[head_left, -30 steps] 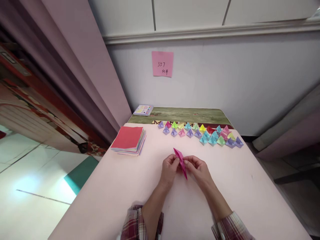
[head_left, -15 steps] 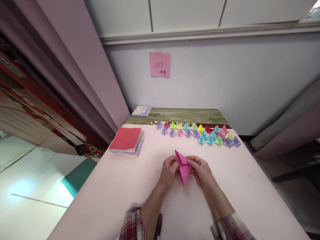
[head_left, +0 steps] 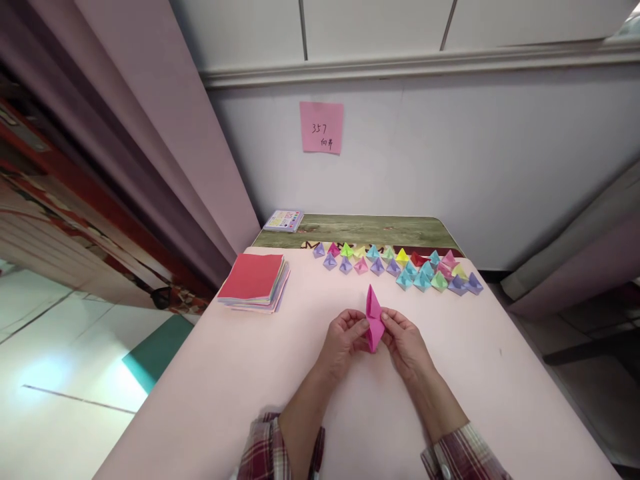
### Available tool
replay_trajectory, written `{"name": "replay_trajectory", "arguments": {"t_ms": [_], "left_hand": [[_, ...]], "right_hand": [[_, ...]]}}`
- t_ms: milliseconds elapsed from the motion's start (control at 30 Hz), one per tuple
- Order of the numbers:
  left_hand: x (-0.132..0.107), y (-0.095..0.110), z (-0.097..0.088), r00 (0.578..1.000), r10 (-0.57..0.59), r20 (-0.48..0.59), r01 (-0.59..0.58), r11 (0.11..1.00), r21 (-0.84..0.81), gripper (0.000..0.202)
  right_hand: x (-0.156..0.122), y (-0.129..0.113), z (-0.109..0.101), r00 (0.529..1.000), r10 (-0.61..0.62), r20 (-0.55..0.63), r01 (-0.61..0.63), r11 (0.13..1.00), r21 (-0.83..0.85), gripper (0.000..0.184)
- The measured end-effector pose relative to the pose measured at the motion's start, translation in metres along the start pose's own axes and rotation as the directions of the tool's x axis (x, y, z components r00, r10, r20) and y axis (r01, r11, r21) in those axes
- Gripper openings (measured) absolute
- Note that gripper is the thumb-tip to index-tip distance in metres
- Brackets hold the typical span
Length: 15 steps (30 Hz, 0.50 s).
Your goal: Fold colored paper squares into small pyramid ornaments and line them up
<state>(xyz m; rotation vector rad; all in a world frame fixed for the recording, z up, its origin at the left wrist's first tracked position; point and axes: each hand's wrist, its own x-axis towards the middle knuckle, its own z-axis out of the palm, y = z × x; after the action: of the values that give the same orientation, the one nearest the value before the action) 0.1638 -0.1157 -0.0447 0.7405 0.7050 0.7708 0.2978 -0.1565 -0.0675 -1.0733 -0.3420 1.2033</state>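
A folded magenta origami paper (head_left: 374,325) is held above the table between both hands, its pointed tip upward and its middle pinched in. My left hand (head_left: 346,340) grips its left side, thumb in front and fingers behind. On the right side, my right hand (head_left: 406,341) pinches the paper between thumb and fingers. Part of the paper's back is hidden by the fingers. Beyond the hands, several small folded paper boats (head_left: 377,266) in many colours stand in rows near the table's far edge.
A stack of coloured paper squares (head_left: 253,277), red on top, lies at the left of the pale pink table (head_left: 210,400). A printed packet (head_left: 283,221) rests on the wood-patterned far end. A pink note (head_left: 321,128) with handwriting is stuck on the wall.
The magenta paper has changed from a long diamond with a low point to a shorter shape, folded in at the middle with an opened upper part. Both hands keep hold of it.
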Motion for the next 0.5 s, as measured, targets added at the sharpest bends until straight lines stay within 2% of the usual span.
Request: {"name": "replay_trajectory", "arguments": {"t_ms": [267,500], "left_hand": [[0.0005,-0.0026,0.0003,1.0,0.004,0.019,-0.003,0.999,-0.05,0.042],[0.0014,-0.0027,-0.0003,0.998,0.01,0.069,-0.004,0.997,-0.082,0.04]], "right_hand": [[-0.0017,-0.0017,-0.0001,0.998,0.061,0.022,-0.062,0.998,0.034,0.027],[-0.0054,-0.0028,0.0037,0.987,0.124,0.104,-0.133,0.987,0.086,0.029]]}}
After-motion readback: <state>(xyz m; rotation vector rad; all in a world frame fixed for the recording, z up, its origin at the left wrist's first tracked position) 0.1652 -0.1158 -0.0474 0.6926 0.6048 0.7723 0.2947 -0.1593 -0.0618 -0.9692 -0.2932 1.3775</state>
